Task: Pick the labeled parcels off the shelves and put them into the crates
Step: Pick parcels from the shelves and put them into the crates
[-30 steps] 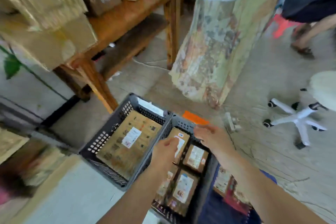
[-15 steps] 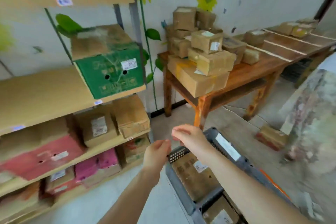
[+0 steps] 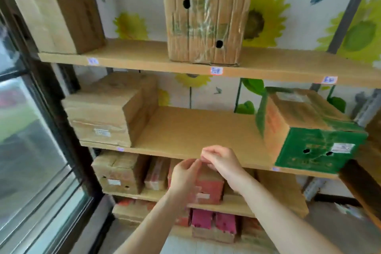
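Note:
I face a wooden shelf rack stacked with cardboard parcels. My left hand and my right hand are raised close together in front of the middle shelf's front edge, fingers loosely curled, holding nothing. A brown labeled parcel lies at the left of the middle shelf and a green-fronted labeled box at its right. On the shelf below, just behind my hands, stand a red labeled parcel and a brown labeled box. No crate is in view.
The top shelf holds a tall taped box and a brown box. Pink and red parcels fill the lowest shelf. A glass door with a dark frame stands at the left. A dark wooden edge juts in at the right.
The view has swung from the crates on the floor up to the shelf rack. Both hands have risen, empty, from over the crates to the middle shelf's front edge.

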